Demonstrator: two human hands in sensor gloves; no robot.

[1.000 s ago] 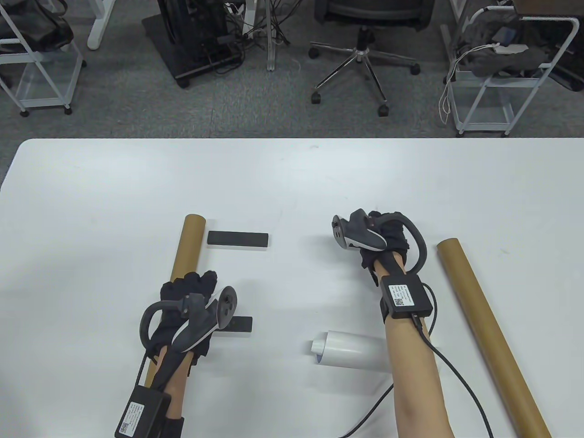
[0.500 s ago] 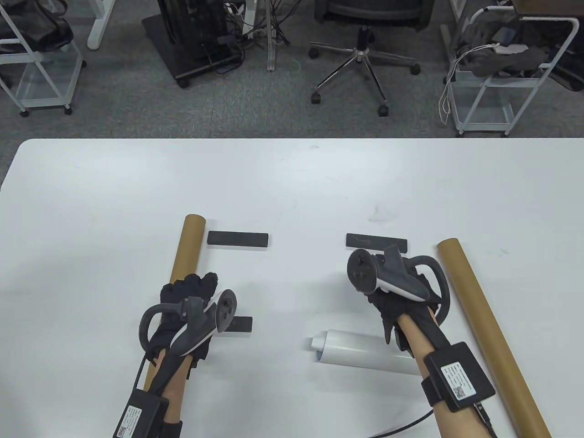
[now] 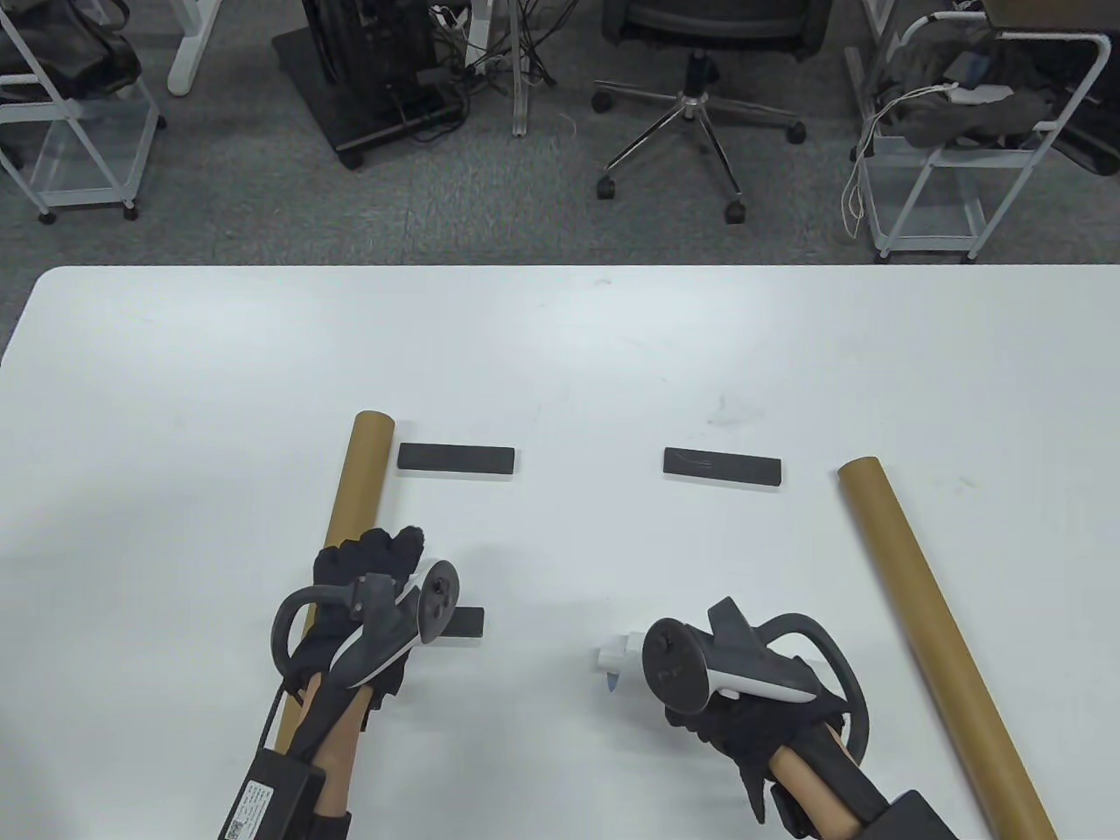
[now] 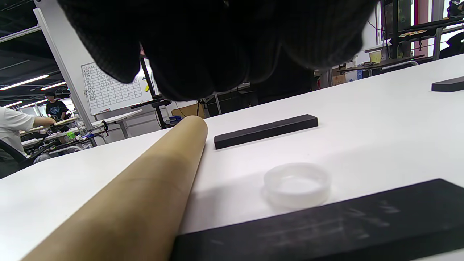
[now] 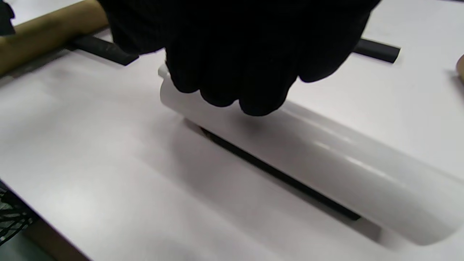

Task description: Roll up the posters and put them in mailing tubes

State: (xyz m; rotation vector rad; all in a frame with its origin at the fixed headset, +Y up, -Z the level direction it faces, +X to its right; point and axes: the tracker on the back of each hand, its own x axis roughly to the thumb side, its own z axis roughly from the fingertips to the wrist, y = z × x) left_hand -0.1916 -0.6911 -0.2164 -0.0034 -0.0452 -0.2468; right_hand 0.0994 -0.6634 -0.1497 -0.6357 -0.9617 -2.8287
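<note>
I am working the step between rolling and storing: my right hand (image 3: pixel 752 700) is lying over the rolled poster (image 5: pixel 326 159), fingers (image 5: pixel 232 72) curled down onto its top near one end. Whether the thumb is closing underneath I cannot tell.

Taking that poster as my landmark, the left mailing tube (image 3: pixel 354 516) is lying well to its left with my left hand (image 3: pixel 359 604) resting on it, fingers curled over it, though how firmly it is gripping I cannot tell. The right mailing tube (image 3: pixel 941 639) is lying to its right, apart from it.

Next I am judging that the roll needs lifting while kept tight, then lining up with a tube mouth.

The poster is sitting close to the near edge of the desk (image 3: pixel 560 350); beyond it, bare desk is giving open room past the black bars (image 3: pixel 722 466).
</note>
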